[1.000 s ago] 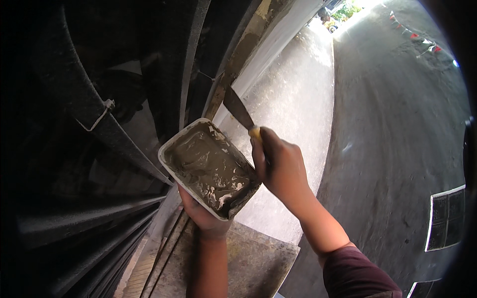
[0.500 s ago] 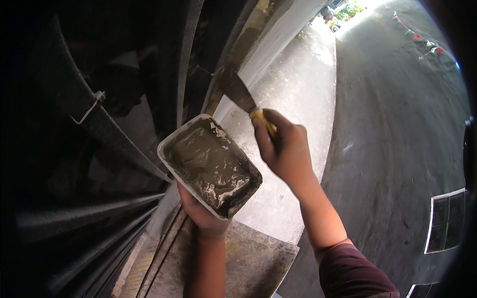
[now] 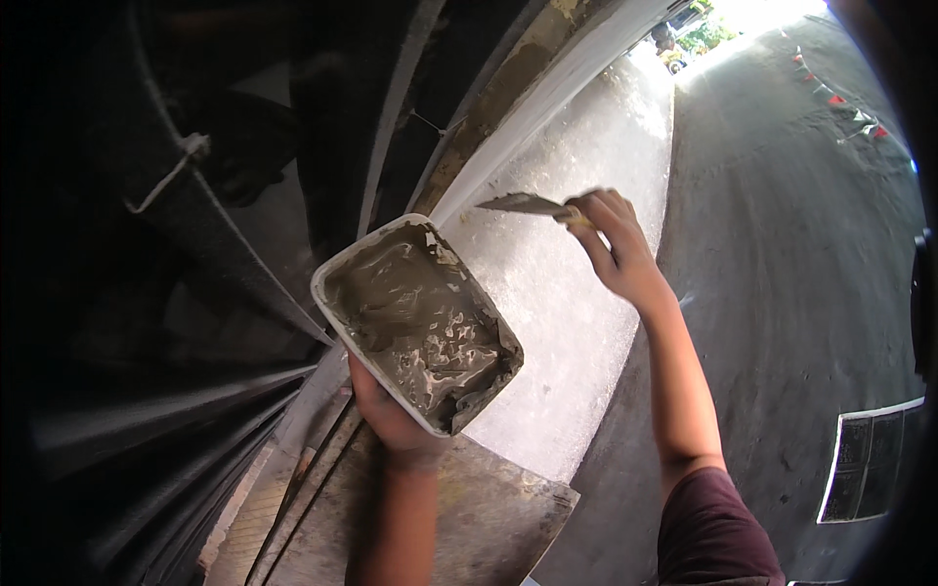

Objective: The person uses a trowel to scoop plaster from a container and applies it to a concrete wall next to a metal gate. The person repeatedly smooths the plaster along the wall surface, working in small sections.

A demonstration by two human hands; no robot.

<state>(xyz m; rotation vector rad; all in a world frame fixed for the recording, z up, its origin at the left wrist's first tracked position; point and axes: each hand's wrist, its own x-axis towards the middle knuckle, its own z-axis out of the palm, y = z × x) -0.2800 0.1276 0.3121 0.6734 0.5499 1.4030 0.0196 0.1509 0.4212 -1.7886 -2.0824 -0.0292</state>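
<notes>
My left hand (image 3: 389,410) grips a rectangular white-rimmed plastic tub (image 3: 322,311) from below, tilted toward me. Wet grey-brown filler paste (image 3: 401,303) coats its inside, with ragged lumps at the near right corner. To the right and a little farther off, my right hand (image 3: 614,244) is closed round the yellowish handle of a putty knife (image 3: 528,203). Its blade points left, seen almost edge-on, apart from the wall and above the tub's far end. A brown damp-looking strip (image 3: 489,98) runs along the wall edge beyond the tub.
Dark sheeting or frames (image 3: 244,195) line the left side. A pale wall (image 3: 557,283) stands behind my hands, with dark ground (image 3: 772,293) to the right. Below is a stained board (image 3: 489,508) beside long thin rods (image 3: 303,488). Bunting (image 3: 835,100) hangs at the far right.
My right hand has moved right and slightly up, drawing the putty knife off the wall-edge strip and turning its blade nearly flat. The tub has barely shifted in my left hand.
</notes>
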